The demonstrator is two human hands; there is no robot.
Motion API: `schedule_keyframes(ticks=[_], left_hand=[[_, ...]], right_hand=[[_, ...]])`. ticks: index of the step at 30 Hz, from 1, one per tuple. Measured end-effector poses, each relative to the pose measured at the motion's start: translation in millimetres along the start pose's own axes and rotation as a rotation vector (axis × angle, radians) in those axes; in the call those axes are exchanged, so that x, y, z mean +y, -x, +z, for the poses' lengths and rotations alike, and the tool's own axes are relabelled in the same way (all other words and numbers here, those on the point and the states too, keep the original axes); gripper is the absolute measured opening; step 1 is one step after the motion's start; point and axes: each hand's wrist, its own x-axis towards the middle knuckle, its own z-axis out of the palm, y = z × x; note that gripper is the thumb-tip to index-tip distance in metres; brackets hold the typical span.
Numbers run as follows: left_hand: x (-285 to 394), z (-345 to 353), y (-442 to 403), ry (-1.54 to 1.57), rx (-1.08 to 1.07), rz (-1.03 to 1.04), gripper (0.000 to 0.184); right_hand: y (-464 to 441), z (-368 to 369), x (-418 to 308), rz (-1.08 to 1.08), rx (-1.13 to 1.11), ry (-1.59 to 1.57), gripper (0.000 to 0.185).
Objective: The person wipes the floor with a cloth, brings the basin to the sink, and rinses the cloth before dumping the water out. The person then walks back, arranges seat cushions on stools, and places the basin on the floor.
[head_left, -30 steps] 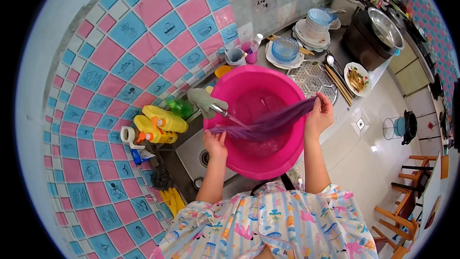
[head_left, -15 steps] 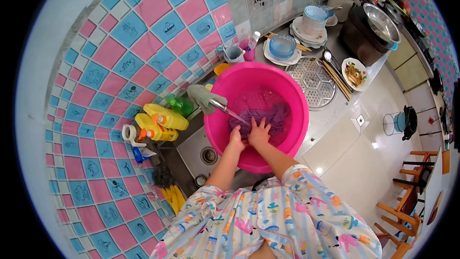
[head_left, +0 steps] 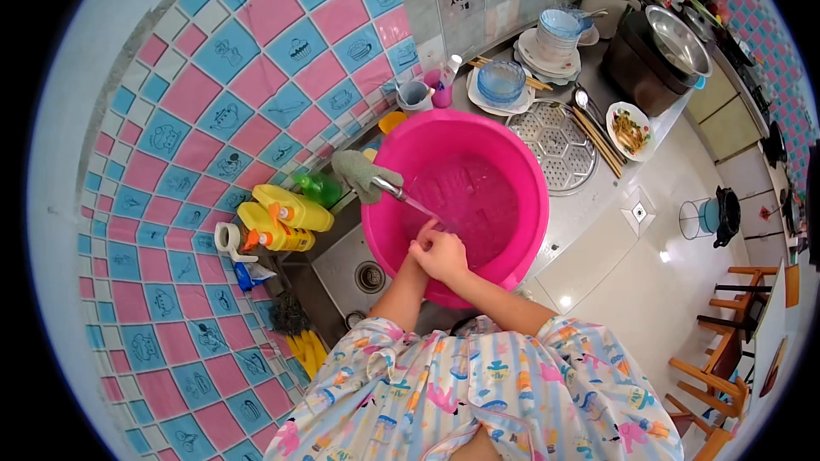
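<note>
A large pink basin point(head_left: 531, 192) stands over the sink with water in it. A stream runs into it from a metal faucet point(head_left: 387, 186) with a grey-green cloth point(head_left: 357, 174) wrapped around it. My right hand point(head_left: 442, 256) lies closed over my left hand point(head_left: 421, 249), above the basin's near side. One finger sticks out toward the stream; the other fingers of my left hand are mostly hidden under the right. Whether anything is between the hands cannot be seen. The purple cloth cannot be made out.
Yellow bottles point(head_left: 295, 207) and a green bottle point(head_left: 319, 189) stand left of the basin. To the right are a perforated metal rack point(head_left: 555, 147), chopsticks point(head_left: 600, 143), a plate of food point(head_left: 630, 131), and stacked bowls point(head_left: 501, 82). A sink drain point(head_left: 370, 277) lies at lower left.
My hands first held the purple cloth stretched over the basin, then pressed on it in the water. Now they are together nearer me, and the cloth no longer shows.
</note>
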Motion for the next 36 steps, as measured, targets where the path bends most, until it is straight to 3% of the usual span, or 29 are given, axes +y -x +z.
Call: schedule_keyframes(ticks=[2, 3, 5, 6, 8, 9, 11, 12, 13, 14, 16, 19, 22, 23, 24, 25, 26, 29, 32, 35, 36], left_hand=[[-7, 1, -7, 0.043, -0.006, 0.051, 0.052], [-8, 11, -8, 0.072, 0.069, 0.068, 0.050], [-8, 34, -6, 0.119, 0.261, 0.100, 0.047], [-5, 102, 19, 0.120, 0.412, 0.154, 0.043], [-2, 99, 22, -0.072, 0.478, 0.239, 0.047], [3, 101, 28, -0.143, 0.592, 0.244, 0.046], [13, 103, 43, -0.286, 0.819, 0.249, 0.045], [13, 103, 45, -0.290, 0.940, 0.171, 0.045], [13, 100, 45, -0.295, 1.058, 0.092, 0.045], [14, 98, 44, -0.300, 1.174, 0.010, 0.046], [13, 80, 38, -0.221, 1.023, -0.106, 0.049], [7, 55, 32, -0.084, 0.698, -0.148, 0.053], [6, 0, 15, 0.007, 0.467, -0.106, 0.053], [12, -7, 21, -0.038, 0.389, -0.056, 0.053], [16, -15, 24, -0.082, 0.313, -0.003, 0.052], [21, -29, 15, -0.040, 0.516, -0.015, 0.050], [24, -26, 19, -0.030, 0.509, -0.014, 0.050], [23, -5, 27, -0.021, 0.269, 0.001, 0.049], [10, 14, 22, -0.014, 0.129, 0.066, 0.048], [5, 44, 17, -0.024, 0.303, 0.136, 0.047], [7, 63, 15, 0.092, 0.395, 0.141, 0.037]], right_hand=[[-8, 14, 21, -0.181, 0.087, 0.109, 0.031], [-19, 18, 34, -0.268, 0.264, 0.158, 0.033], [-44, 8, 54, -0.144, 0.279, 0.249, 0.030], [-62, 5, 72, -0.058, 0.273, 0.330, 0.030], [-83, -3, 97, -0.004, 0.375, 0.463, 0.030], [-90, -9, 103, 0.115, 0.273, 0.462, 0.026], [-91, 0, 115, 0.206, 0.336, 0.562, 0.025], [-90, 7, 122, 0.253, 0.367, 0.612, 0.027], [-85, 16, 121, 0.343, 0.213, 0.668, 0.042], [-75, 28, 119, 0.323, 0.222, 0.688, 0.048], [-52, 54, 107, 0.288, 0.242, 0.727, 0.060], [-42, 76, 103, 0.325, -0.005, 0.476, 0.052], [-53, 72, 97, 0.412, -0.133, -0.071, 0.044], [-47, 70, 87, 0.305, -0.086, -0.197, 0.036], [-36, 46, 52, 0.308, -0.101, -0.184, 0.035], [-29, 40, 40, 0.257, -0.086, -0.186, 0.036], [-22, 37, 31, 0.205, -0.071, -0.189, 0.037], [-3, 20, 2, -0.013, -0.042, 0.000, 0.044], [-11, 8, 3, -0.068, 0.008, 0.186, 0.046], [-43, 6, 38, -0.126, 0.130, 0.336, 0.039], [-54, 4, 52, -0.114, 0.130, 0.395, 0.037]])
